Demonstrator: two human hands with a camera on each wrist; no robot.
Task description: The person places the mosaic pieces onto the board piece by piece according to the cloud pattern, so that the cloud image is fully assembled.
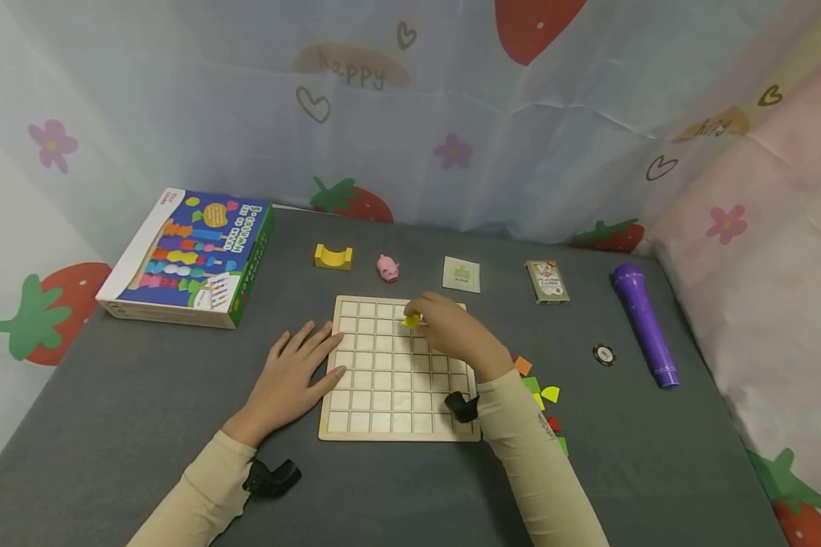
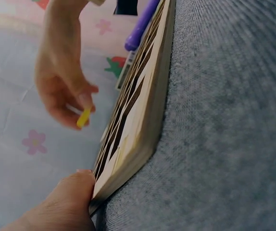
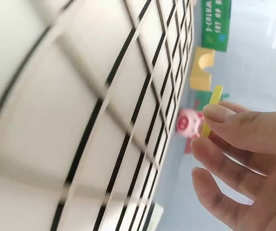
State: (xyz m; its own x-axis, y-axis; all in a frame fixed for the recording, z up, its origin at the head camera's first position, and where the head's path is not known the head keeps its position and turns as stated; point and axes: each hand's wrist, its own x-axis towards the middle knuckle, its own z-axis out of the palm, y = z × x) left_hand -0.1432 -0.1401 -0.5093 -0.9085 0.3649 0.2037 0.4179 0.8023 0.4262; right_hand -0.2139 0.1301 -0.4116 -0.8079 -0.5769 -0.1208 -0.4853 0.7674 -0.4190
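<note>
A square wooden grid board (image 1: 372, 380) with rows of pale cells lies flat on the dark cloth. Above its far part, my right hand (image 1: 454, 330) pinches a small yellow tile (image 3: 212, 108) between thumb and fingertips; in the right wrist view the tile is edge-on, apart from the board. My left hand (image 1: 290, 384) lies spread with fingers straight, its fingertips and thumb resting on the board's left edge. Beside the board's right side are several loose coloured tiles (image 1: 550, 394), yellow, green, red and orange, partly hidden by the right forearm.
Behind the board stand a yellow arched block (image 1: 333, 259), a pink pig figure (image 1: 387, 268), a small printed card (image 1: 461, 274) and a playing-card box (image 1: 547, 282). A game box (image 1: 191, 258) lies back left. At right are a round chip (image 1: 604, 355) and a purple tube (image 1: 646, 327).
</note>
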